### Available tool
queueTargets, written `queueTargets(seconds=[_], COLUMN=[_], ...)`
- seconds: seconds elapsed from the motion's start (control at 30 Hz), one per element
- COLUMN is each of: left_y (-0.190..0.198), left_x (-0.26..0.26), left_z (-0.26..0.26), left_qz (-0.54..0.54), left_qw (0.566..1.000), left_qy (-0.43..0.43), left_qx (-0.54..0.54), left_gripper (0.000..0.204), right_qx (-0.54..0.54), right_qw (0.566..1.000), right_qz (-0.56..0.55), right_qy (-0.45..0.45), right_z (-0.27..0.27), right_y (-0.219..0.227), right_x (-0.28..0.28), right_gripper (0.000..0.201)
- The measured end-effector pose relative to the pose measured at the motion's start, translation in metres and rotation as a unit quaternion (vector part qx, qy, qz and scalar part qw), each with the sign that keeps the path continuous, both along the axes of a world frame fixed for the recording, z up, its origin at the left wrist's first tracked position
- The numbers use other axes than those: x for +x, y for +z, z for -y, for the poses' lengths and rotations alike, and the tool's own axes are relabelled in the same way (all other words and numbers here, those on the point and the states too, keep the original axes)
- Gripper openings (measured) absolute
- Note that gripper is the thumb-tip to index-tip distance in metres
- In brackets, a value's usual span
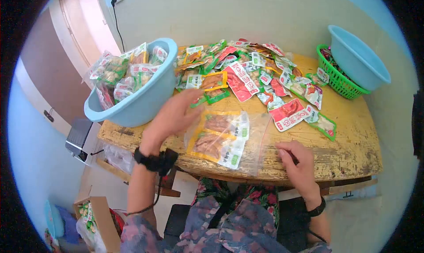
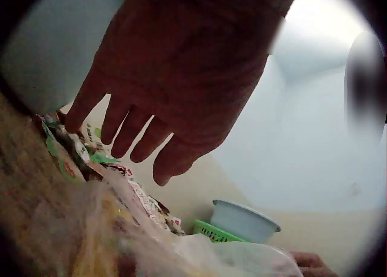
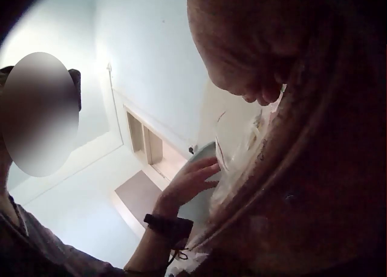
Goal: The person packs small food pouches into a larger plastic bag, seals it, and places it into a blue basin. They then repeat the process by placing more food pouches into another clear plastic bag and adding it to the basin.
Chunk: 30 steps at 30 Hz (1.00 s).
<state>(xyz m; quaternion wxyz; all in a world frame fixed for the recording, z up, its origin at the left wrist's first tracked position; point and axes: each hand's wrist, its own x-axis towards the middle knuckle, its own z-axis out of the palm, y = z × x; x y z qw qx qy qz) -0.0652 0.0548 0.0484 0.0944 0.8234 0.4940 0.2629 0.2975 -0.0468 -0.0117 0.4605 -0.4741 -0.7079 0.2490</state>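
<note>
A clear zip bag (image 1: 254,153) lies flat on the table near its front edge, with two yellow-edged food packets (image 1: 210,145) inside, one above the other. My left hand (image 1: 179,114) hovers by the bag's left end, beside the blue basin. Its fingers are straight and slightly spread in the left wrist view, and it holds nothing. Just right of the bag's zip edge, my right hand (image 1: 299,162) rests on the table with loosely curled fingers and nothing visible in them. Part of the bag (image 2: 199,259) shows below the left hand in the left wrist view.
A heap of mixed packets (image 1: 238,78) covers the back of the worn yellow table (image 1: 344,153). At left stands a light blue basin (image 1: 154,101) full of bagged packets. A green basket (image 1: 344,83) with another blue basin (image 1: 357,54) tilted on it stands back right.
</note>
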Motion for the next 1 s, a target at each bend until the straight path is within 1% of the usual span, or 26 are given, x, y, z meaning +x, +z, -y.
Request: queueTargets(seconds=[0.1,0.2,0.27,0.37,0.4,0.5,0.6,0.7,0.77,0.8,0.83,0.87,0.9,0.93,0.97,1.0], left_y=[0.012,0.001,-0.006,-0.021,-0.016,0.008,0.026,0.019,0.015,0.017,0.041,0.054,0.063,0.068,0.069,0.068], left_x=[0.013,0.017,0.019,0.016,0.019,0.024,0.033,0.015,0.004,0.003,0.026,0.037,0.046,0.054,0.067,0.082], left_z=[-0.032,-0.072,-0.096,-0.131,-0.134,-0.135,-0.12,-0.119,-0.114,-0.109,-0.073,-0.052,-0.036,-0.02,-0.001,0.019], left_qz=[-0.023,-0.096,-0.112,-0.115,-0.112,-0.247,-0.261,-0.151,-0.039,0.018,0.046,0.144,0.241,0.335,0.417,0.495], left_qw=[1.0,0.995,0.992,0.992,0.992,0.966,0.952,0.985,0.998,0.999,0.995,0.987,0.968,0.938,0.906,0.866], left_qy=[0.009,0.036,0.053,0.05,0.045,0.069,0.155,0.069,0.041,0.026,0.057,0.06,0.062,0.064,0.024,-0.017], left_qx=[-0.009,0.022,0.03,0.031,0.029,0.017,-0.034,-0.042,-0.007,0.011,0.063,0.023,-0.017,-0.058,-0.064,-0.07], left_gripper=[0.041,0.039,0.04,0.043,0.044,0.048,0.041,0.036,0.036,0.036,0.033,0.032,0.031,0.029,0.028,0.027], right_qx=[0.031,0.058,0.082,0.024,0.034,0.052,0.057,0.072,0.097,0.086,0.076,0.066,0.061,0.055,0.051,0.021], right_qw=[0.999,0.998,0.996,0.999,0.999,0.998,0.998,0.997,0.995,0.996,0.997,0.998,0.998,0.997,0.995,0.992], right_qz=[0.004,0.016,0.007,-0.014,-0.013,-0.012,-0.012,-0.011,-0.012,-0.013,-0.013,-0.013,-0.032,-0.051,-0.07,-0.115], right_qy=[0.01,0.02,0.027,0.03,0.03,0.031,0.034,0.029,0.022,0.015,0.008,0.0,-0.014,-0.028,-0.043,-0.041], right_z=[0.001,0.001,-0.001,0.003,0.002,0.002,0.002,0.002,0.002,0.003,0.005,0.006,0.006,0.006,0.006,0.009], right_y=[0.001,0.005,-0.001,0.004,0.003,0.002,0.003,0.003,0.002,0.003,0.004,0.005,0.003,-0.001,-0.003,0.001], right_x=[-0.002,-0.001,0.0,0.003,0.003,0.002,0.002,0.001,-0.001,0.0,0.001,0.002,0.003,0.005,0.007,0.005], right_gripper=[0.014,0.014,0.014,0.014,0.014,0.014,0.015,0.015,0.015,0.013,0.011,0.01,0.013,0.017,0.021,0.026])
